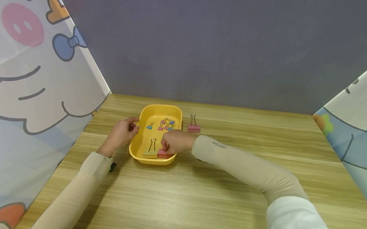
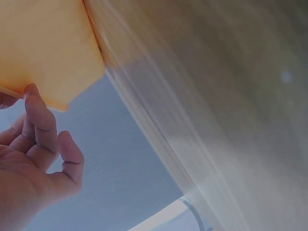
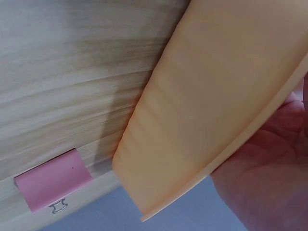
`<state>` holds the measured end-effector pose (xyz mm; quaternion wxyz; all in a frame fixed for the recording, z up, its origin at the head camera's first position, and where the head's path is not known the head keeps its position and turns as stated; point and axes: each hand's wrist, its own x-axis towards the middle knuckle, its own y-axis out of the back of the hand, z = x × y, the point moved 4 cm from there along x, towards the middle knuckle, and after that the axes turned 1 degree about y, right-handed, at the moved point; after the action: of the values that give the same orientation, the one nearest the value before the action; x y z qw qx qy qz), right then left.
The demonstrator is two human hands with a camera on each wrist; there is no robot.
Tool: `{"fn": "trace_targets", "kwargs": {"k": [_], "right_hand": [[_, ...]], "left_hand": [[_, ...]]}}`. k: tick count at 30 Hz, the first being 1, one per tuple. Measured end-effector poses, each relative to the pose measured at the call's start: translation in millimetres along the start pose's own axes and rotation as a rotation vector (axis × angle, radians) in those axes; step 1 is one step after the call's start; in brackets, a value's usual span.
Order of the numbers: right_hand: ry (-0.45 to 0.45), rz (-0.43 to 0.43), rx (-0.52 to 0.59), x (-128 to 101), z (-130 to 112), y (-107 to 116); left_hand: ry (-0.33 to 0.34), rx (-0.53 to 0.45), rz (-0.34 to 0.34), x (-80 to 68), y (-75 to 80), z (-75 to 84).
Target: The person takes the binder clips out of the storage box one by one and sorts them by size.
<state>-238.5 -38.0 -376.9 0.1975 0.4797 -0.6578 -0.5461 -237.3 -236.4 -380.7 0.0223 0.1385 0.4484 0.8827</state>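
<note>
Reaching into the yellow tray, the right hand pinches a large pink binder clip at the tray's near end, just beside a green clip. The left hand, fingers loosely curled, touches the tray's left rim and steadies it. Best to lower the clip flat, clear of its neighbour, while 1 more pink clip waits on the surface.
</note>
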Motion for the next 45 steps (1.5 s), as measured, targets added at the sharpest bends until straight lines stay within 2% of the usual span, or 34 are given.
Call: {"fn": "trace_targets", "kwargs": {"k": [9, 21, 27, 36, 45], "right_hand": [[-0.065, -0.001, -0.039, 4.7, 0.5, -2.0], [-0.072, -0.012, -0.061, 6.7, -1.0, -3.2], [-0.039, 0.039, -0.085, 6.8, -0.8, -1.8], [0.004, 0.115, -0.021, 5.8, 3.1, -0.1], [0.037, 0.198, -0.004, 0.4, 6.0, 5.6]], "left_hand": [[-0.003, -0.003, 0.0, 0.2, -0.5, -0.4], [-0.008, 0.001, 0.012, -0.5, -1.0, -1.5], [0.0, 0.008, 0.012, -0.3, -0.7, -1.2], [0.009, 0.002, -0.005, -1.4, 0.0, -0.4], [0.007, 0.0, -0.012, -0.8, -0.5, 0.1]]}}
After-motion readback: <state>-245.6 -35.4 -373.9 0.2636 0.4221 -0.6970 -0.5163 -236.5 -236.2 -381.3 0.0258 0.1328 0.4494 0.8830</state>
